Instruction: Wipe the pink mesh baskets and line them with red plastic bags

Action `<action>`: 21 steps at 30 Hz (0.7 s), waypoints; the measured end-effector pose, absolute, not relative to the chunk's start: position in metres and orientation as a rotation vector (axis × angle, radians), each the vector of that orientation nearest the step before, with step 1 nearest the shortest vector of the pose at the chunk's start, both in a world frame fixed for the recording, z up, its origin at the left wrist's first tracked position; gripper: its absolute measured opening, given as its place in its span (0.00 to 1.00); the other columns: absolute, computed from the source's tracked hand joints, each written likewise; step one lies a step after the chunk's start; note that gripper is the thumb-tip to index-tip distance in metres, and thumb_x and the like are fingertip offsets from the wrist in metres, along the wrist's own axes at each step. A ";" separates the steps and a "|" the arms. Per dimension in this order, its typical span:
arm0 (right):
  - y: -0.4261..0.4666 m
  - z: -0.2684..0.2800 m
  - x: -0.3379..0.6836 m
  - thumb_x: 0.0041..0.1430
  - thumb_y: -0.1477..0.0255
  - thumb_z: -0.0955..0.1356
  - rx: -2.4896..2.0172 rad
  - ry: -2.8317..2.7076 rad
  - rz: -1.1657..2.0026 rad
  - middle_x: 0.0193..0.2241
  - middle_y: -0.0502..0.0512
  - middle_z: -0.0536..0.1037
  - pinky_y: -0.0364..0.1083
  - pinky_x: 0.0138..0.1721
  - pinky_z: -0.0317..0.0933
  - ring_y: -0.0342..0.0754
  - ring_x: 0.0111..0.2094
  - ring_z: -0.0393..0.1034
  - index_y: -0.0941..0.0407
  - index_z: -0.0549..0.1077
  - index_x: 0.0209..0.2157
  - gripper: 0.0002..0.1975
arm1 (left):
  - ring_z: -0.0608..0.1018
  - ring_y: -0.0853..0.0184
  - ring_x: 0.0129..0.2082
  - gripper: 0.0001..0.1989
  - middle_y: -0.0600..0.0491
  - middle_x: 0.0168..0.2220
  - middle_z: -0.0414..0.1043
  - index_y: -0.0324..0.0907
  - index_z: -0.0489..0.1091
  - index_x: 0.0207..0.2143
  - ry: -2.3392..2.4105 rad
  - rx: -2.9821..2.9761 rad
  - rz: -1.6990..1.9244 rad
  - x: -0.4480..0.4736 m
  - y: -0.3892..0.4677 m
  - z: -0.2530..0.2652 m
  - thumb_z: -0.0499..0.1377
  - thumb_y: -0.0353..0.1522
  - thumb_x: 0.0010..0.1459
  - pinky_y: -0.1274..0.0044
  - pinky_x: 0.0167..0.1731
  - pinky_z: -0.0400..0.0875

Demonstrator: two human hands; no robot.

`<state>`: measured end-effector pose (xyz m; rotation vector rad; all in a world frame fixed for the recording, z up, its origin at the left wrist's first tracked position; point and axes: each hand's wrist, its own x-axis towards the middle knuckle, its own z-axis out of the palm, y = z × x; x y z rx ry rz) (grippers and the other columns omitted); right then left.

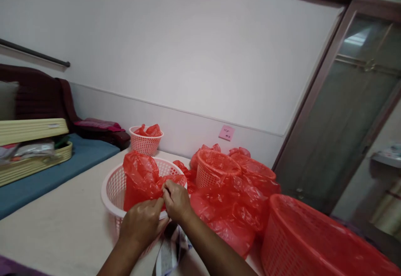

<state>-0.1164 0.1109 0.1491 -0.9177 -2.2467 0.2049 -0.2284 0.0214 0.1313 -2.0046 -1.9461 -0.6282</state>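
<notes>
A red plastic bag (140, 173) stands bunched up inside a pale pink perforated basket (110, 184) in front of me. My left hand (142, 221) is closed at the basket's near rim, its fingers pinching the edge of the bag. Beside it, touching, my right hand (177, 200) also pinches the bag's edge, with the fingertips of both hands close together. The exact grip of the fingertips is partly hidden by the hands.
Behind stands a small pink basket (145, 144) with red plastic in it. To the right are baskets covered in red bags (217, 163), loose red plastic (232, 209) and a large red-covered basket (300, 234). A yellow container (34, 167) lies on the blue surface at left.
</notes>
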 end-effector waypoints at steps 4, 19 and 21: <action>0.109 0.148 -0.117 0.62 0.74 0.62 -0.937 -2.261 0.174 0.26 0.48 0.74 0.43 0.31 0.49 0.43 0.28 0.66 0.54 0.69 0.31 0.06 | 0.80 0.57 0.33 0.09 0.48 0.33 0.78 0.43 0.72 0.38 -1.905 -2.007 -0.661 -0.229 0.019 0.129 0.55 0.35 0.59 0.68 0.34 0.73; 0.102 0.143 -0.111 0.61 0.74 0.62 -0.969 -2.245 0.147 0.26 0.47 0.74 0.43 0.29 0.46 0.43 0.27 0.65 0.54 0.68 0.31 0.05 | 0.80 0.55 0.32 0.09 0.48 0.31 0.78 0.42 0.73 0.36 -1.879 -2.041 -0.676 -0.226 0.013 0.125 0.55 0.34 0.58 0.66 0.33 0.74; 0.101 0.143 -0.111 0.61 0.74 0.62 -0.970 -2.246 0.149 0.25 0.47 0.74 0.43 0.29 0.46 0.43 0.27 0.65 0.54 0.68 0.30 0.05 | 0.80 0.55 0.32 0.09 0.47 0.32 0.78 0.42 0.73 0.37 -1.873 -2.037 -0.674 -0.226 0.013 0.124 0.54 0.34 0.58 0.65 0.33 0.74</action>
